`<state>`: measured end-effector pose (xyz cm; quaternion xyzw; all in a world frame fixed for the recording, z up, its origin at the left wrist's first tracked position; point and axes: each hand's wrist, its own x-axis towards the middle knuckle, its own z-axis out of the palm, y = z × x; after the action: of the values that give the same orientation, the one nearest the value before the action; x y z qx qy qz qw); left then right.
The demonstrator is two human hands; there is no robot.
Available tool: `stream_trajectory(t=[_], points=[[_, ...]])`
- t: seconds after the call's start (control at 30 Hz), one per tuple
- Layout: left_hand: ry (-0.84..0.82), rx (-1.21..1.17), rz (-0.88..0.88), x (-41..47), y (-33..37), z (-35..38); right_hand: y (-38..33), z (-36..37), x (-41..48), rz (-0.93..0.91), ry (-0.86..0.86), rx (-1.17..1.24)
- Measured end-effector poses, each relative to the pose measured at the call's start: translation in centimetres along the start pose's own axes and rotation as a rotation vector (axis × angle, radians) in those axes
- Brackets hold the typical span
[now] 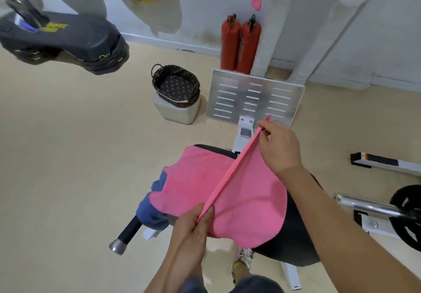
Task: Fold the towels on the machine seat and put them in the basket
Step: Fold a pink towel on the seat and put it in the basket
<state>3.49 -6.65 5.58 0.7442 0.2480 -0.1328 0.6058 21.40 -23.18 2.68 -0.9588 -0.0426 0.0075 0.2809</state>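
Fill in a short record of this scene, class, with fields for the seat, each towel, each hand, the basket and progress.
seat: black, padded
pink towel: draped over the seat, one edge lifted taut
left hand: pinches the near end of that edge
right hand: pinches the far end
blue towel: under the pink towel, hanging off the seat's left side
basket: dark wicker on a pale block, no towel inside
progress: folding under way, nothing in the basket yet

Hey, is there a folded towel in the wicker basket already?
No, the basket shows only its dotted lining; the left hand and right hand hold the pink towel over the seat.
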Motion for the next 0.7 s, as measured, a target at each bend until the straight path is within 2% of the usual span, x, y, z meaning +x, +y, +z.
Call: stream_trajectory(t=[0.1, 0.17, 0.3, 0.4, 0.5, 0.6, 0.67, 0.7], points=[[0.164, -0.222, -0.109, 0.2, -0.6, -3.3, -4.4, 3.6, 1.1, -0.085, -0.044, 0.006], [0.216, -0.297, -0.164, 0.9, -1.8, -5.5, -6.9, 6.1, 1.6, -0.127, -0.099, 0.001], [0.178, -0.096, -0.251, 3.5, -6.7, -9.2, -9.6, 11.6, 1.9, -0.148, -0.406, -0.094], [0.119, 0.158, -0.334, 5.0, -9.5, -10.3, -9.9, 14.4, 1.1, -0.137, -0.581, -0.121], [0.042, 0.482, -0.320, 6.1, -10.7, -10.9, -9.7, 15.6, 0.7, -0.107, -0.634, -0.135], [0.043, 0.674, -0.271, 6.8, -9.9, -11.6, -9.9, 16.1, 0.9, -0.112, -0.668, -0.234], [0.127, 0.678, -0.142, 7.2, -9.1, -11.7, -10.0, 16.2, 1.0, -0.103, -0.683, -0.248], [0.174, 0.596, -0.070, 7.6, -8.7, -11.7, -10.1, 16.2, 1.1, -0.095, -0.692, -0.240]])
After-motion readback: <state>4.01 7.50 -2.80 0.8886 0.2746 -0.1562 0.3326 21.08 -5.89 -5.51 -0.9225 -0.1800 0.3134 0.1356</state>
